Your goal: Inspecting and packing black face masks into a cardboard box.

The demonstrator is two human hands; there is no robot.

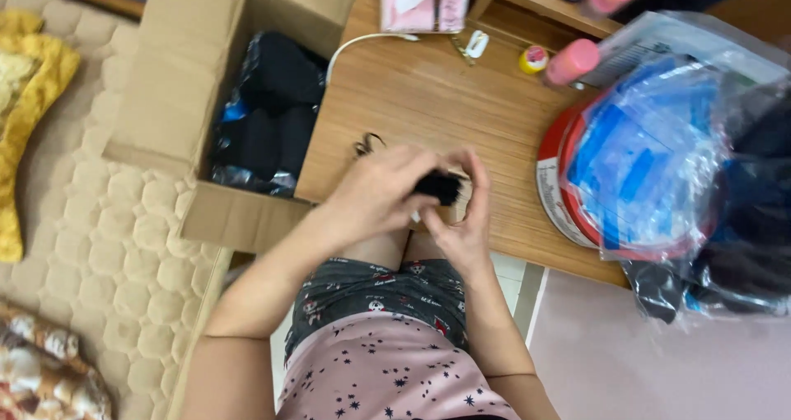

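Black, a small soft item point(437, 187) sits at frame centre over the near edge of the wooden table point(428, 99), pinched between both hands. Left hand point(381, 196) curls over it from the left, fingers pressed on it; right hand point(463, 222) grips from below. Cardboard box point(177, 91) of dark packets lies upper left; plastic bags point(659, 156) right.
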